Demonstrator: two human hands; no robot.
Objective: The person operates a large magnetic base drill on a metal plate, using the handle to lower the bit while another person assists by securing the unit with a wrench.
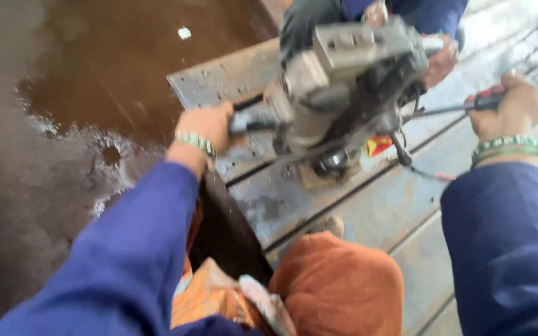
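At centre frame, upper half, a bulky grey metal machine (pixel 350 87) with a boxy head and dark motor parts sits on a grey steel plate (pixel 294 205) with raised ribs running diagonally from lower centre to upper right. The view is motion-blurred, so fine detail of the machine cannot be read.

Left hand (pixel 207 127), centre-left of frame, is closed around a dark handle (pixel 250 121) projecting from the machine's left side. The wrist carries a green-and-white beaded bracelet (pixel 195 144), and the arm wears a blue sleeve (pixel 126 255) running to the lower left corner.

Right hand (pixel 510 109), at the upper right, is closed around a slim dark lever with a red-and-black grip (pixel 487 101), whose rod runs left to the machine. This wrist also bears green and white bracelets (pixel 507 149) above a second blue sleeve (pixel 512 249).

At the top of the frame, behind the machine, another person's hand (pixel 440 62) in a blue sleeve rests against the machine's right side; whether it grips cannot be told.

A small red and yellow object (pixel 378 146) lies on the plate just beneath the machine. Rust-orange cloth (pixel 337 286) over the wearer's knee fills the lower centre. Wet brown floor (pixel 107 68) with a pale foamy edge occupies the upper left.
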